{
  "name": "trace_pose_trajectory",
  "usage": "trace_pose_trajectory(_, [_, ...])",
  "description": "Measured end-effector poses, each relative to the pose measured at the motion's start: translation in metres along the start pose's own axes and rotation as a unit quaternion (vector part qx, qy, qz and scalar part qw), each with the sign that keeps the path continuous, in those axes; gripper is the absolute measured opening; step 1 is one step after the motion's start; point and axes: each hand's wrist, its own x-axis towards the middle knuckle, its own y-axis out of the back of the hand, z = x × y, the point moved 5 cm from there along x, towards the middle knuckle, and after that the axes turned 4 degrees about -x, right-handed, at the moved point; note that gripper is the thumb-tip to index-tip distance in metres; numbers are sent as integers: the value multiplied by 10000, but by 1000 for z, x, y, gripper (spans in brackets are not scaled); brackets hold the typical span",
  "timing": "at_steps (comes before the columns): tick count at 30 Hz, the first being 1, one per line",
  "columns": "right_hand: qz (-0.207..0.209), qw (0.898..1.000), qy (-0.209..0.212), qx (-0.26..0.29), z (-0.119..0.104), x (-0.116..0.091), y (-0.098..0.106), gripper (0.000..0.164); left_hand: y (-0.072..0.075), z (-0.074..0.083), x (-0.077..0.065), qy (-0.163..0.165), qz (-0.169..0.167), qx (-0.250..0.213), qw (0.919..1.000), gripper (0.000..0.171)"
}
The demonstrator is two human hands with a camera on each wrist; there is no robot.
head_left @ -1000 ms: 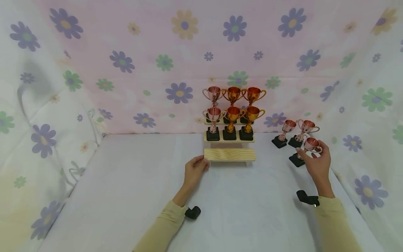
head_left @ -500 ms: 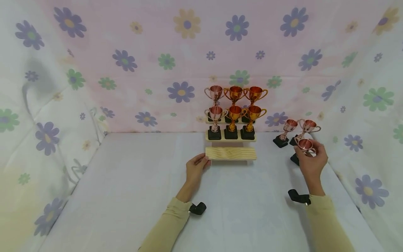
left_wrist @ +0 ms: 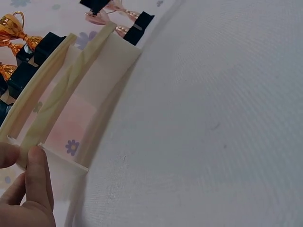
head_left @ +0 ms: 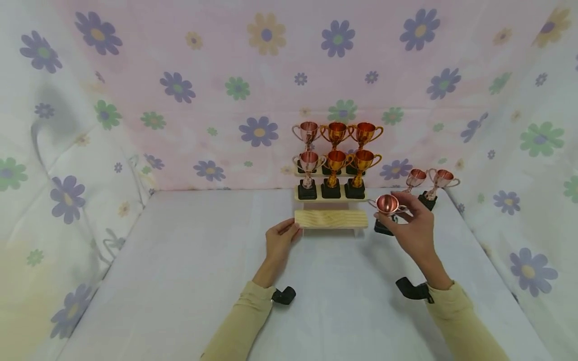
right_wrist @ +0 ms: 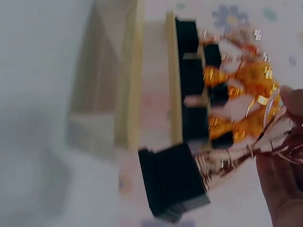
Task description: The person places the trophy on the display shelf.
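Observation:
My right hand [head_left: 416,228] holds a small rose-gold trophy [head_left: 387,204] by its cup, right of a stepped wooden display stand [head_left: 331,219]. In the right wrist view the trophy's black square base [right_wrist: 175,177] points toward the stand. My left hand [head_left: 280,241] pinches the left end of the stand's lowest step, thumb and fingers around the board [left_wrist: 57,97] in the left wrist view. That step is bare. The middle step bears three trophies in a row, one rose-gold [head_left: 308,163] and two gold [head_left: 333,163]. Three more stand on the top step, their bases partly hidden.
Two other rose-gold trophies, a left one [head_left: 416,175] and a right one [head_left: 442,179], stand on the white tabletop [head_left: 203,250] behind my right hand, which partly covers them. Flowered cloth [head_left: 266,85] hangs behind and at both sides.
My right hand has taken the front rose-gold trophy from the group at the right and carried it left toward the stand. My left hand stays at the lowest step's end.

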Motion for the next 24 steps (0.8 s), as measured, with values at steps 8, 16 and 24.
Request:
trace_pose_trajectory(8, [-1081, 9856, 587, 1160, -36, 8, -55, 55, 0, 2, 1, 7, 68, -40, 10000, 31])
trace_pose_trajectory(16, [-1489, 9739, 435, 1657, -30, 18, -105, 55, -1, 2, 1, 65, 110, 44, 9999, 30])
trace_pose_trajectory(24, [-1811, 9628, 30, 2005, -22, 23, -139, 55, -1, 3, 0, 79, 87, 70, 9999, 31])
